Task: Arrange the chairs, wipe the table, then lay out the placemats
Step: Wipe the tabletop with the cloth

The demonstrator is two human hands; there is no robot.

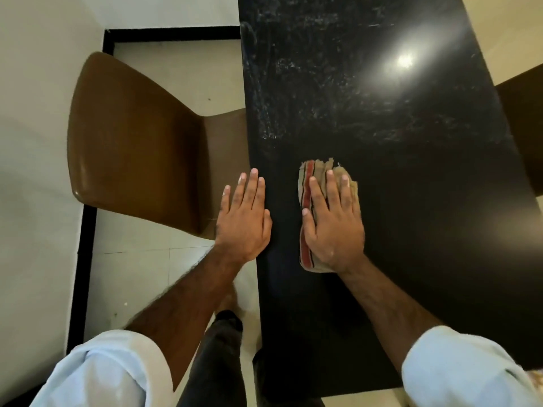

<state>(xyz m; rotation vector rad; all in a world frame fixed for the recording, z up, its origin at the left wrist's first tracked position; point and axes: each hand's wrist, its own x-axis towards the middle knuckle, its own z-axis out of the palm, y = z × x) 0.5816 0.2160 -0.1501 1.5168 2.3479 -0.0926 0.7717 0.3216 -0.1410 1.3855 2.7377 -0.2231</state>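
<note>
A glossy black table runs away from me, with pale smear marks on its far half. My right hand lies flat, fingers straight, pressing a folded tan cloth with red stripes onto the tabletop. My left hand rests flat and open over the table's left edge. A brown chair stands at the left side, its seat tucked under the table edge. A second brown chair shows partly at the right edge.
A white wall with a black skirting strip runs close behind the left chair. Pale tiled floor lies between wall and table. My leg and foot are below, beside the table's near left corner.
</note>
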